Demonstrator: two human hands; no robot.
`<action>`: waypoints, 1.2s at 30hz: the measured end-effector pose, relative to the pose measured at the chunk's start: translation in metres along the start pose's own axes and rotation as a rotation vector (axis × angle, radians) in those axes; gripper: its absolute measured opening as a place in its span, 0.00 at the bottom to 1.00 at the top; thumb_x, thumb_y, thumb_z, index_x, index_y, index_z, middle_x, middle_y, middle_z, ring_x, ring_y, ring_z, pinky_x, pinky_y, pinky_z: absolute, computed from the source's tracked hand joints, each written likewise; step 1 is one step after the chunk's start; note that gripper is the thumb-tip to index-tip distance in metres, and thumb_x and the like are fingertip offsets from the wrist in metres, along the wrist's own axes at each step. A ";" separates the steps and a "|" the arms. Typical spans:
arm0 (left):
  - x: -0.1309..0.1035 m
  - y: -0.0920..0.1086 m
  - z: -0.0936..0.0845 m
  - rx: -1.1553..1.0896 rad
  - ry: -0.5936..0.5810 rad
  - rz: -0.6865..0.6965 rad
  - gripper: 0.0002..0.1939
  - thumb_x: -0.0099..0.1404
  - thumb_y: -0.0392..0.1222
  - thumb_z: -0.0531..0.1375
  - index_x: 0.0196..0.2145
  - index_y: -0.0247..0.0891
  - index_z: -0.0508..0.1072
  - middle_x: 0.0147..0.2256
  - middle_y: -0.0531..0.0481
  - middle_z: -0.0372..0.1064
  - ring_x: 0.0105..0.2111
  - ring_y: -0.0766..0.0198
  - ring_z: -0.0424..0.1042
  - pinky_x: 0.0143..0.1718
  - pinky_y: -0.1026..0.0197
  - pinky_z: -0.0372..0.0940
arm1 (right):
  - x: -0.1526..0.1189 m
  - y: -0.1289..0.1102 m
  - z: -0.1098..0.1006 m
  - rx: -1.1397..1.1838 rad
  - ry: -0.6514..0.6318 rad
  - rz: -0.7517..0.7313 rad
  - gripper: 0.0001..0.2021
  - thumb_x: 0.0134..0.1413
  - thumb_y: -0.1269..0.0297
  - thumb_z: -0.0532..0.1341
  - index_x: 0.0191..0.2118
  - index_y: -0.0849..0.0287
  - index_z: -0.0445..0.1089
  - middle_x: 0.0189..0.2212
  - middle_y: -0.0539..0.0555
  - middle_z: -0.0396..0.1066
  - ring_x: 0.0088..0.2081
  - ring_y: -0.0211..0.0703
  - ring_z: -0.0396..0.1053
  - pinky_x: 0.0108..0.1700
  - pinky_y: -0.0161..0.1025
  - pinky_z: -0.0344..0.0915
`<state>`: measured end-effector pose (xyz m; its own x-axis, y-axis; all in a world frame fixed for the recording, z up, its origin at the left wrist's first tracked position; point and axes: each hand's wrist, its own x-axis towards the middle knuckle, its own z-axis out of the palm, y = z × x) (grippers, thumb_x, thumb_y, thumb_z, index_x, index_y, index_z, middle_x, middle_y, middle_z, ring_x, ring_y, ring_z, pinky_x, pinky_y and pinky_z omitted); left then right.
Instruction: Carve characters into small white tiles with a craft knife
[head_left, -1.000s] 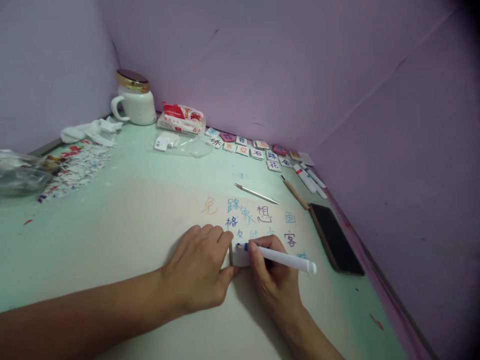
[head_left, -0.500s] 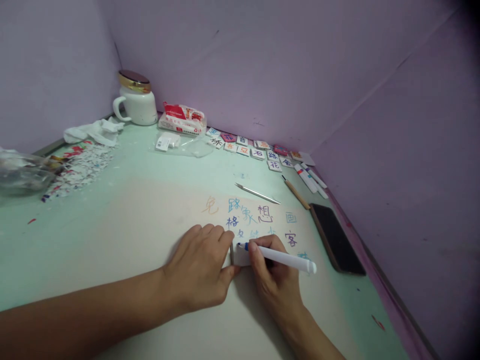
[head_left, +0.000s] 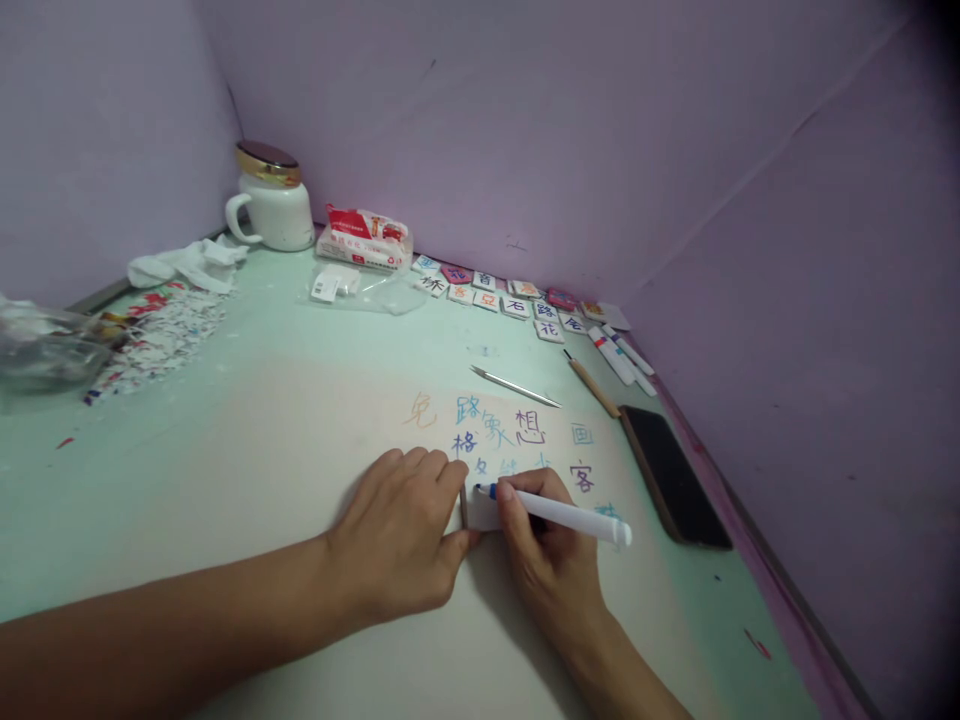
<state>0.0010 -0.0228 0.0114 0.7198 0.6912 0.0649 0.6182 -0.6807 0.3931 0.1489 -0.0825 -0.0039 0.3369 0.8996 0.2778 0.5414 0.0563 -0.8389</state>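
Observation:
My right hand [head_left: 551, 555] is closed around a white marker [head_left: 562, 510] with a blue tip. The tip touches the top of a small white square block [head_left: 481, 512]. On the block's left side, my left hand [head_left: 405, 530] grips it between thumb and bent fingers, holding it down on the sheet. Beneath both hands lies a large pale sheet of paper [head_left: 300, 440] with several handwritten characters in blue, purple and orange. My right fingers hide the block's right side, and whatever is marked on it is hard to make out.
A craft knife [head_left: 516, 387], a wooden-handled tool [head_left: 592, 385] and a phone [head_left: 671, 475] lie beyond and right. Lettered tiles [head_left: 515, 307], capped markers [head_left: 611, 355], a red-white packet [head_left: 365, 240] and a lidded white mug [head_left: 277, 210] line the wall. White shavings [head_left: 161, 345] are heaped left.
Almost nothing differs. The marker's rear end has shifted very slightly left and down, while the left hand and the block hold their place.

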 end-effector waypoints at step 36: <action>-0.003 0.004 -0.002 -0.087 -0.048 -0.071 0.13 0.57 0.43 0.57 0.41 0.37 0.66 0.37 0.44 0.65 0.38 0.51 0.63 0.43 0.44 0.61 | -0.004 -0.006 0.001 0.028 0.086 0.113 0.13 0.54 0.51 0.59 0.26 0.54 0.67 0.19 0.46 0.62 0.21 0.39 0.59 0.23 0.35 0.58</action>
<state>0.0010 -0.0273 0.0149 0.6906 0.7232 -0.0093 0.6401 -0.6052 0.4732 0.1437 -0.0856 -0.0004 0.4599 0.8606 0.2189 0.4753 -0.0303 -0.8793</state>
